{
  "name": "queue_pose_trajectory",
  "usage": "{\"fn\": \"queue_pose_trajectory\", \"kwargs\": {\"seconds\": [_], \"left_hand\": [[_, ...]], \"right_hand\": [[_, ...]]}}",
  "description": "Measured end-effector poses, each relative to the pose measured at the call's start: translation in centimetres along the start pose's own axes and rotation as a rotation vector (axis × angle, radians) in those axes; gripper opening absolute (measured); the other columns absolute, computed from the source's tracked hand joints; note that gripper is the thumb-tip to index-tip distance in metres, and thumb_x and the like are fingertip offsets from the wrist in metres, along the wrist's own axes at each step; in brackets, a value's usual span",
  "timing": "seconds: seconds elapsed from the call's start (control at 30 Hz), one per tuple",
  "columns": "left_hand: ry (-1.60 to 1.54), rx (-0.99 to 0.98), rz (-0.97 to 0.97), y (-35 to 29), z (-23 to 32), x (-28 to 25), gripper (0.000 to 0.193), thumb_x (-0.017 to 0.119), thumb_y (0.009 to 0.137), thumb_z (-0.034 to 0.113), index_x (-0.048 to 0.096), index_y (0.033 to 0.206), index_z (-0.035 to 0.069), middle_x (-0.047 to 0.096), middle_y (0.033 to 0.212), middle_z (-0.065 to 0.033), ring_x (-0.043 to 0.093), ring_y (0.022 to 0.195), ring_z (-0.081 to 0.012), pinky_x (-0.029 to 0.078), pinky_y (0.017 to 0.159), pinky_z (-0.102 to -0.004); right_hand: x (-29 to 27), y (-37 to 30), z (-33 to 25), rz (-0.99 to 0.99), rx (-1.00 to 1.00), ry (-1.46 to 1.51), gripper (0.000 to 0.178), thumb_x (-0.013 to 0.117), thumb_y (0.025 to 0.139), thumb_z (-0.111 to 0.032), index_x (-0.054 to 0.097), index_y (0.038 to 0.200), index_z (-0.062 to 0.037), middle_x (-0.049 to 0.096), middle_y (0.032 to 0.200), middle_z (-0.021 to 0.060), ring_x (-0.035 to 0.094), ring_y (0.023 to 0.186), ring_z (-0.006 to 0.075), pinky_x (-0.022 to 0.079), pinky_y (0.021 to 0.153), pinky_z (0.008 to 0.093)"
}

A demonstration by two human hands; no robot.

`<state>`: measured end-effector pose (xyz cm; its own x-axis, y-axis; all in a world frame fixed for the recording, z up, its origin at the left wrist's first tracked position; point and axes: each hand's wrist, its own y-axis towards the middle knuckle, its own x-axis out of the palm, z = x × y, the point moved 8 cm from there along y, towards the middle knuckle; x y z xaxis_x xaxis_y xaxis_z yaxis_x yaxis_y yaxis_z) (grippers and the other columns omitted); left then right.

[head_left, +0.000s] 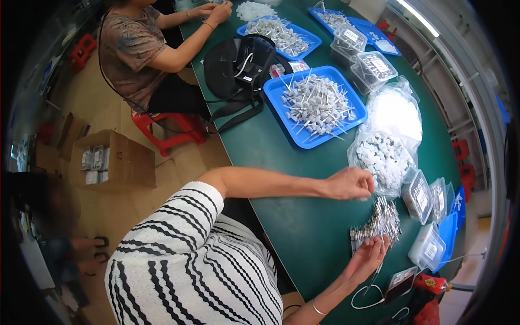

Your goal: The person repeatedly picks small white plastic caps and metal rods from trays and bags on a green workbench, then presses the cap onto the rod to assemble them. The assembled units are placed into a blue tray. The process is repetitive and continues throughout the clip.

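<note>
Left hand (348,184): fingers curled, fingertips nearly together, just beside the white caps (382,158); contents cannot be determined. Right hand (369,255): narrow pinch at the metal pins (385,215); whether one is held cannot be determined. Pins: piled on the tabletop (303,230), clear boxes (417,197) between them and its far edge.

left hand (349,184): hides most of a white piece (362,198); shape cannot be told. right hand (370,254): covers part of the pins (383,221). co-worker (130,51) at the table's (303,227) left edge: cut off above the shoulders; held item too small to identify. box labels (377,65) near the right edge: print too small to read.
</note>
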<state>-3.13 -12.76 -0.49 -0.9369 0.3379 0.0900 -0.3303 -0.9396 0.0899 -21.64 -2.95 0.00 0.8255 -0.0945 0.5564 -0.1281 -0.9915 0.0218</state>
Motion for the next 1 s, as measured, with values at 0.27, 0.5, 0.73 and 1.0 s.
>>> {"fn": "queue_pose_trajectory", "kwargs": {"seconds": [0.27, 0.5, 0.73, 1.0], "left_hand": [[-0.400, -0.070, -0.142, -2.8, -2.5, 5.4, 0.018, 0.062, 0.086, 0.013, 0.067, 0.095, -0.002, 0.067, 0.079, -0.0042, 0.057, 0.065, -0.0062, 0.046, 0.057, -0.0201], [-0.317, -0.119, -0.250, -3.1, -2.5, 4.8, 0.019, 0.062, 0.086, 0.016, 0.070, 0.096, 0.000, 0.069, 0.084, -0.0036, 0.057, 0.066, -0.0060, 0.047, 0.058, -0.0219], [-0.350, -0.168, -0.225, -2.7, -2.9, 3.6, 0.020, 0.063, 0.085, 0.013, 0.067, 0.097, -0.002, 0.067, 0.080, -0.0057, 0.059, 0.067, -0.0080, 0.048, 0.059, -0.0211], [-0.534, -0.255, -0.240, -2.8, -3.8, 4.5, 0.020, 0.063, 0.086, 0.010, 0.062, 0.101, -0.004, 0.068, 0.090, -0.0097, 0.065, 0.080, -0.0131, 0.051, 0.070, -0.0236]], "right_hand": [[3.1, 0.4, 3.8, -0.030, 0.075, 0.208, 0.020, 0.056, 0.092, -0.011, 0.051, 0.108, 0.0010, 0.053, 0.082, 0.0039, 0.050, 0.076, 0.0107, 0.045, 0.070, 0.0228], [2.5, 0.3, 4.4, -0.023, 0.130, 0.228, 0.017, 0.056, 0.093, -0.014, 0.053, 0.103, -0.0012, 0.053, 0.083, 0.0023, 0.048, 0.074, 0.0099, 0.044, 0.068, 0.0219], [2.2, 0.7, 3.1, 0.039, 0.050, 0.009, 0.014, 0.054, 0.094, -0.013, 0.054, 0.101, -0.0011, 0.056, 0.089, 0.0041, 0.052, 0.076, 0.0097, 0.045, 0.068, 0.0219], [2.5, 0.9, 3.2, 0.055, -0.058, -0.201, 0.013, 0.050, 0.096, -0.009, 0.054, 0.098, 0.0025, 0.056, 0.094, 0.0082, 0.057, 0.081, 0.0125, 0.049, 0.076, 0.0245]]}}
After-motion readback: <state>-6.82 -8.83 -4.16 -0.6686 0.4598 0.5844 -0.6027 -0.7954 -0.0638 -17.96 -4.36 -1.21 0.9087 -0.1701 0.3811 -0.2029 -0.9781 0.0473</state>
